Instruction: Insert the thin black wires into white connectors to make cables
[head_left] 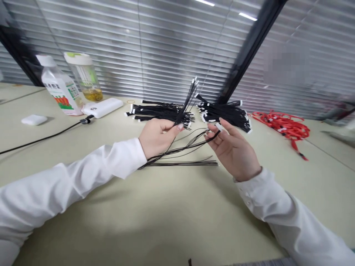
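Observation:
Thin black wires (189, 99) with small pale tips stand up out of my left hand (161, 136), whose thumb and fingers pinch them. My right hand (233, 146) holds a white connector (219, 127) between thumb and fingers, and black wires run from it leftward below my left hand. Under the hands, more thin black wires (183, 163) lie straight along the table. Behind my left hand lies a pile of black wire bundles (158, 110) with white ends. Another pile of black cables (224, 113) with white connectors sits just beyond my right hand.
Red lanyards (285, 125) are heaped at the right. At the left stand a plastic bottle (59, 88) and a clear cup (88, 79), with a white power bank (104, 108), black cable (47, 137) and white case (34, 119) near them. Blinds (166, 44) hang behind the table (155, 214).

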`<state>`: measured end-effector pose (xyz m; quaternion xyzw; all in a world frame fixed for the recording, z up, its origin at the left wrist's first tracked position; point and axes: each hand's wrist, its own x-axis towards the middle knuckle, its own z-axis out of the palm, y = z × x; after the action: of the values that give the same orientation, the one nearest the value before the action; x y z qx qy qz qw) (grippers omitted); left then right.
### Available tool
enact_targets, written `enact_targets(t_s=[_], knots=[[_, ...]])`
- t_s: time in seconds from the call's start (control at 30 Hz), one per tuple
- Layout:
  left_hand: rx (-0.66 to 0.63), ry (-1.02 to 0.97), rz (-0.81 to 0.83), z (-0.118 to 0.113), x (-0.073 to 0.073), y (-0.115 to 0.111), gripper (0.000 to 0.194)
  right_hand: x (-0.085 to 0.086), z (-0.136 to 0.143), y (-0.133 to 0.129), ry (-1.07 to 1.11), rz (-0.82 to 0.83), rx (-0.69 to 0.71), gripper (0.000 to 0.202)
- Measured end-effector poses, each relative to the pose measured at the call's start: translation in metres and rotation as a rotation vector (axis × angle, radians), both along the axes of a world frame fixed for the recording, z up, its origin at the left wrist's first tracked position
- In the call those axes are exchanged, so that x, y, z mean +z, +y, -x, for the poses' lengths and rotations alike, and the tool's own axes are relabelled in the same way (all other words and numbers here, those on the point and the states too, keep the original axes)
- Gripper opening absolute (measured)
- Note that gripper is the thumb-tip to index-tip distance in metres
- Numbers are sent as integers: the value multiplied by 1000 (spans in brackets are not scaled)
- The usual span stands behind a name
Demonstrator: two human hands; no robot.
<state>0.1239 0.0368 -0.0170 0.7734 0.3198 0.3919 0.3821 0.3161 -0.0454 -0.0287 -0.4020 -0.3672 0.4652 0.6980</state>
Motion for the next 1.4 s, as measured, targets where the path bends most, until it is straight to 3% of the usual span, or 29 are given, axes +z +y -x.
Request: enact_targets(t_s=[0.1,0.2,0.27,0.33,0.43,0.57,0.67,0.8,0.9,1.07,1.17,1.3,1.33,1.4], knots=[[-84,-85,13,3,5,-1,31,-1,0,1,-10,-14,-52,36],[-404,-74,188,6,11,-5,29,-2,0,2,-20,-28,-87,46],[-645,50,359,8,13,-10,28,0,2,1,-34,-47,-81,50],[-769,199,454,8,14,-14,24,2,4,-1,-51,-62,-62,53],[-702,201,490,8,14,-15,22,6,4,-3,-74,-73,-90,53],[-459,-98,583,6,11,-4,29,8,3,-4,-117,-115,-209,43],[-336,-196,608,4,7,2,26,9,5,-6,-131,-167,-294,33],[-330,-235,656,2,4,0,29,11,11,-11,-179,-259,-410,27],[-341,-297,724,3,5,-2,32,11,12,-13,-211,-292,-416,25],[-335,-337,719,7,7,-1,30,10,14,-14,-203,-273,-264,30],[-401,-315,657,8,5,0,31,13,16,-19,-183,-230,-177,24],[-489,-203,531,8,3,-1,32,16,9,-30,-244,-153,79,17],[-511,-166,504,8,3,-2,32,15,5,-33,-292,-130,167,19],[-571,-97,458,8,4,-5,30,13,-4,-35,-427,-112,375,53]])
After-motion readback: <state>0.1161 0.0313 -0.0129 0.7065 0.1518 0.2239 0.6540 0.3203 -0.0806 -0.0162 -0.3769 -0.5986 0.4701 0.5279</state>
